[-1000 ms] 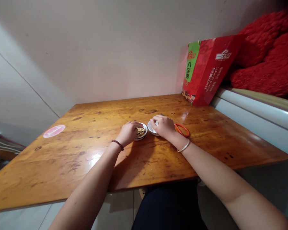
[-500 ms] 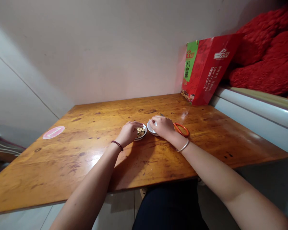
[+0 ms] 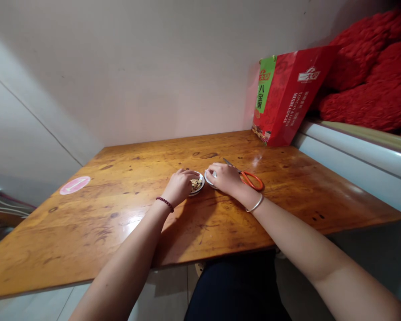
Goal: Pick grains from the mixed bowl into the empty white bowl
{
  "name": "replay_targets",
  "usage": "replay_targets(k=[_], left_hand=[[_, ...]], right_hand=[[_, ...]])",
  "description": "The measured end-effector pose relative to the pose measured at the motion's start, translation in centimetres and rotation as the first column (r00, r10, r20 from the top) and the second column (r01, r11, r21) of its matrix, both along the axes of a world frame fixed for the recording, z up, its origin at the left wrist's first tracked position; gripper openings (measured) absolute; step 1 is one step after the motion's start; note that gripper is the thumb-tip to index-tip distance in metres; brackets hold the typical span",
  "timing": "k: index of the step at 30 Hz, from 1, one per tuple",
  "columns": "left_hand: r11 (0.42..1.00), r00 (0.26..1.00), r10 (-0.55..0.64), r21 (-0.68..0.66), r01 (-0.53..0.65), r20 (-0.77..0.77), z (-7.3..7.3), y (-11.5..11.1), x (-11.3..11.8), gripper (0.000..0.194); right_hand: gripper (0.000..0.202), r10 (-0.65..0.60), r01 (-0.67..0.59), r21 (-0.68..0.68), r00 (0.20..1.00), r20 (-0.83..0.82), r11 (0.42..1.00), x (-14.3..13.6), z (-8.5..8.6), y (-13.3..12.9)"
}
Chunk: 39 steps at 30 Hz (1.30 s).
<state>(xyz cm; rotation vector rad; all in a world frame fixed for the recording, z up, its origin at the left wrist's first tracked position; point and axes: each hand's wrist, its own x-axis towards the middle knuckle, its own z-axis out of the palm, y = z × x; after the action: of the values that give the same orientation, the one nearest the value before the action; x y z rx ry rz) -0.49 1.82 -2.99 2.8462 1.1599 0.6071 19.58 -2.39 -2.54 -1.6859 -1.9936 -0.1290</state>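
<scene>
Near the middle of the wooden table point(image 3: 120, 240), my left hand point(image 3: 180, 185) rests over the left side of a small white bowl point(image 3: 202, 179) of mixed grains and dark beans. Its fingers bend together above the grains; whatever they pinch is too small to make out. My right hand point(image 3: 223, 176) is over a second small white bowl point(image 3: 207, 179), just right of the first, with fingers curled at its rim. What those fingertips hold, if anything, is hidden. Scissors with orange handles point(image 3: 253, 180) lie right of my right hand, blades partly behind it.
A red and green carton point(image 3: 287, 98) stands at the back right corner. Beside it, red fabric point(image 3: 374, 80) lies on a white surface. A pink round sticker point(image 3: 75, 185) is at the table's left. A wall rises behind the table.
My right hand has shifted slightly down over its bowl, and more of the scissors' blades shows behind it. My left hand has moved very slightly right.
</scene>
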Motion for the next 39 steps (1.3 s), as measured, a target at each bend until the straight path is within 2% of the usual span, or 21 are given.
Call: replay_targets(k=[17,26,28,32,39], left_hand=[[0.999,1.0,-0.011,0.037,0.011,0.007,-0.5,0.0,0.3,0.048],[1.0,0.998,-0.014,0.009,0.013,0.054,0.5,-0.9,0.8,0.048],[0.999,0.996,0.014,0.032,-0.017,0.089,0.5,-0.8,0.7,0.048],[0.982,0.973,0.143,0.096,-0.162,0.179,0.5,-0.6,0.1,0.044],[0.919,0.918,0.348,0.127,-0.374,0.19,1.2,-1.2,-0.1,0.037]], right_hand=[[0.033,0.047,-0.046,-0.03,0.998,0.045,0.999,0.0,-0.3,0.2],[0.032,0.13,-0.125,-0.062,0.989,0.077,0.99,0.1,-0.8,0.4],[0.032,0.132,-0.128,-0.056,0.988,0.077,0.99,0.1,-0.8,0.4],[0.033,0.126,-0.122,-0.059,0.989,0.076,0.991,0.2,-0.8,0.4],[0.037,0.1,-0.094,-0.074,0.992,0.081,0.993,0.4,-0.6,0.5]])
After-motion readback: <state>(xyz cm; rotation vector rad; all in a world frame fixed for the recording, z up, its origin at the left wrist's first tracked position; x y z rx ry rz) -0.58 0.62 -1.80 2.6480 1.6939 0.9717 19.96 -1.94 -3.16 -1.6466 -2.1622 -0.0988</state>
